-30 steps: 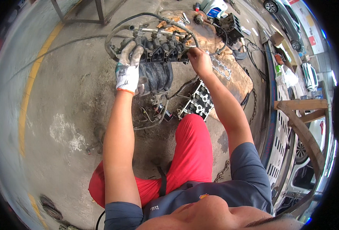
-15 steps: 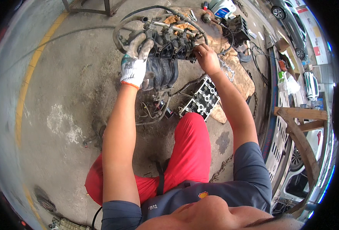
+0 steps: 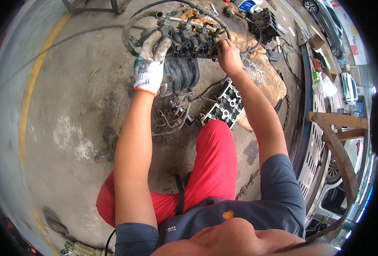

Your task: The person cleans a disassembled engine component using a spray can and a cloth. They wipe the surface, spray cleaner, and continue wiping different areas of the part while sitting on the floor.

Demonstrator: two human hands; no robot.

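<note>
A black intake manifold [image 3: 181, 73] with curved runners and a row of ports stands ahead of me, hoses and a metal rail along its far side. My left hand [image 3: 149, 70], in a dirty white knitted glove with an orange cuff, grips its left end. Bare, my right hand [image 3: 230, 58] is closed at the right end of the port flange. A small tan piece [image 3: 222, 37] shows beside its fingertips; whether the fingers hold it I cannot tell. Near my knee, a cylinder head [image 3: 227, 106] lies on the floor, partly behind my right forearm.
Stained cardboard [image 3: 271, 81] lies under a metal gasket [image 3: 253, 69]. An engine block [image 3: 264, 26] and a white-blue jug [image 3: 249, 5] stand at the far right. Wiring [image 3: 172, 121] lies below the manifold. A chain [image 3: 249, 183] and a slotted metal ramp [image 3: 310, 160] are at right.
The view has shifted slightly, so the parts sit higher. My right hand has turned a little at the flange end, and the tan piece now shows by its fingers. My left grip stays.
</note>
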